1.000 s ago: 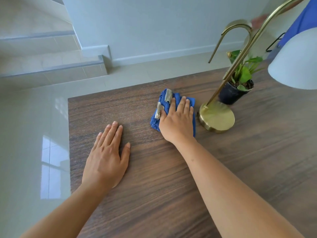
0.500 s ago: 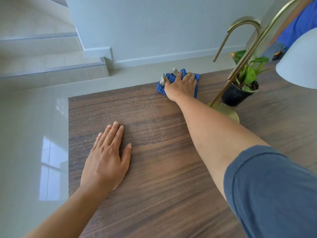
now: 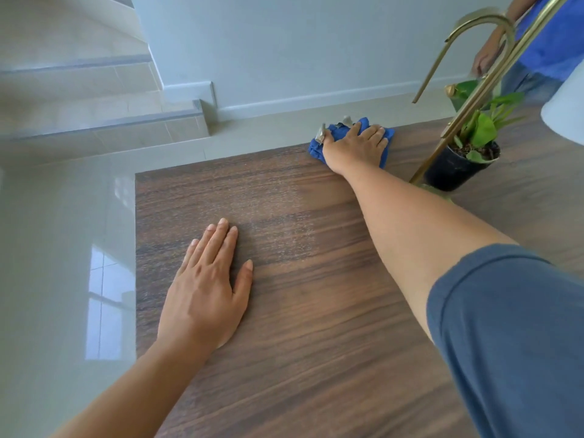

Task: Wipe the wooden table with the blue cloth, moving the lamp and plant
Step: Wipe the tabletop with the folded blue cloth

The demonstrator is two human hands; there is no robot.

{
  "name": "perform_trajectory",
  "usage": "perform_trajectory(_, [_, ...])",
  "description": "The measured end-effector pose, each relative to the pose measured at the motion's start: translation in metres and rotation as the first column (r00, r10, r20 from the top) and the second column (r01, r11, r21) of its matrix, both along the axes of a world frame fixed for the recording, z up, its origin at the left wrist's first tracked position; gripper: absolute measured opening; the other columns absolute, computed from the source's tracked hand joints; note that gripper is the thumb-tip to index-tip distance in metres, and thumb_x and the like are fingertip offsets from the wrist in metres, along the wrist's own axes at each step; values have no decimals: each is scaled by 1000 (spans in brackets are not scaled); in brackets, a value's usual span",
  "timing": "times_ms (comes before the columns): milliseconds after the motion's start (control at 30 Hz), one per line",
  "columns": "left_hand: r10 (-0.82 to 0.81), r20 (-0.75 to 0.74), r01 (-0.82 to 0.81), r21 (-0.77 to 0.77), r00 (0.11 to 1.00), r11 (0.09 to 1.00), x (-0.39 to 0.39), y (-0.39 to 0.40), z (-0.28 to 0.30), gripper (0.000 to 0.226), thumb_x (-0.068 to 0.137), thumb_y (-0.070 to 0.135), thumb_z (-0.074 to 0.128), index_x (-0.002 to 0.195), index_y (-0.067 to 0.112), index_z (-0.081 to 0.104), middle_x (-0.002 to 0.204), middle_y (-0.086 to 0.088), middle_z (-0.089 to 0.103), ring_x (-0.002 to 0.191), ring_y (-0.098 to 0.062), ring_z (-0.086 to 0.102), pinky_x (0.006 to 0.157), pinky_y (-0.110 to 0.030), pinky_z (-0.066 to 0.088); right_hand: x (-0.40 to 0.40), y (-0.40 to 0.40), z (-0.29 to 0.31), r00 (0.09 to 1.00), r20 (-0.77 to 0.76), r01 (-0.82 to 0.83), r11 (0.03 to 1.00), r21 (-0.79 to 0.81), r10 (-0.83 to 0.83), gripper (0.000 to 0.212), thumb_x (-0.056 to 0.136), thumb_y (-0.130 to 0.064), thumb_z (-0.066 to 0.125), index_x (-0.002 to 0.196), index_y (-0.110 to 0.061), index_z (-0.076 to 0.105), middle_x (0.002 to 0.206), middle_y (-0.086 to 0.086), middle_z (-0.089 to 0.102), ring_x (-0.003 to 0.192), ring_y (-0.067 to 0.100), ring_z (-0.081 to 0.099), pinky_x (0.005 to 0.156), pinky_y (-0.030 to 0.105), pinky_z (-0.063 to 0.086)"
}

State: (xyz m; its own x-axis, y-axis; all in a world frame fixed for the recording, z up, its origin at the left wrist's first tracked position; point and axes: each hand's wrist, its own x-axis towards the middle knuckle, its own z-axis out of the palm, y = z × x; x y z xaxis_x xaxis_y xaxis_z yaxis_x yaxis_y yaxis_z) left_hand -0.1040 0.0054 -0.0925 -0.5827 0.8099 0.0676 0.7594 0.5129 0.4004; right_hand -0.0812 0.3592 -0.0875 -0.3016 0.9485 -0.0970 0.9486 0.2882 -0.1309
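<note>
Right hand: right hand [image 3: 355,145] lies palm down on the blue cloth [image 3: 317,149] at the far edge of the wooden table [image 3: 300,295]; fingers straight and slightly spread, pressing, not curled round it.
Left hand: left hand [image 3: 205,289] rests flat on the table near the left edge, fingers straight and close together, holding nothing.
Cloth position: bunched under the right palm, far side of the top, just left of the lamp stem; blue shows at the left and far right of the hand.
Cloth handling (judgement): soft, light, limp; likely to crumple and ride up if pushed by fingertips alone. Flat palm pressure over its middle looks the best hold.
Cloth axis: long axis runs roughly left to right along the far edge; no clear pointing end. Grey tags stick up at its far left side.
Lamp: lamp [image 3: 474,99] has a thin brass stem leaning up and to the right; white shade at the right frame edge; base mostly hidden by the forearm. Probably top-heavy; take it low on the stem or at the base.
Plant: plant [image 3: 458,165] stands upright in a dark pot just right of the stem. Leaves fragile; grip the pot wall.
Background: another person stands beyond the table, far right.
</note>
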Motion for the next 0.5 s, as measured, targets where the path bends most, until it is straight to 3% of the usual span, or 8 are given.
perform_trajectory(100, [2, -3, -2, -4, 1000, 1000, -1, 0, -1, 68, 99, 58, 19, 159, 25, 16, 165, 12, 6, 150, 1, -6, 124, -27, -1, -5, 3, 6, 996, 1, 89, 996, -31, -89, 85, 99, -65, 16, 159, -6, 6, 164, 26, -1, 152, 40, -4, 123, 49, -4])
perform_trajectory(167, [-1, -8, 1, -5, 1000, 1000, -1, 0, -1, 67, 101, 56, 20, 159, 24, 17, 166, 10, 7, 151, -1, -5, 124, -28, 0, -5, -16, 8, 998, -28, 49, 998, -32, -49, 78, 102, -58, 15, 159, -6, 7, 164, 25, -1, 152, 39, -3, 123, 49, -3])
perform_trajectory(300, [-13, -5, 13, -23, 1000, 1000, 1, 0, 2, 64, 103, 50, 27, 159, 19, 20, 166, 6, 10, 152, -5, -1, 124, -29, 0, 19, -115, -7, 935, -85, -343, 939, 29, 345, 67, 106, -48, 17, 159, -8, 7, 165, 21, -2, 153, 33, -3, 124, 45, -1])
perform_trajectory(367, [-11, -8, 11, -24, 1000, 1000, 1, -1, 2, 63, 103, 49, 29, 159, 19, 20, 166, 6, 11, 152, -5, 0, 124, -29, 0, 26, -129, -11, 901, -72, -427, 904, 26, 428, 69, 105, -51, 16, 160, -11, 7, 166, 18, -4, 154, 30, -5, 124, 43, -3])
perform_trajectory(500, [-4, -7, 4, -17, 1000, 1000, 0, -2, 3, 64, 103, 50, 29, 159, 20, 20, 166, 8, 9, 152, -3, -1, 125, -29, 1, 13, -72, -2, 975, -75, -210, 978, 10, 211, 81, 99, -64, 19, 160, -11, 9, 165, 20, -1, 153, 33, -4, 124, 46, -3])
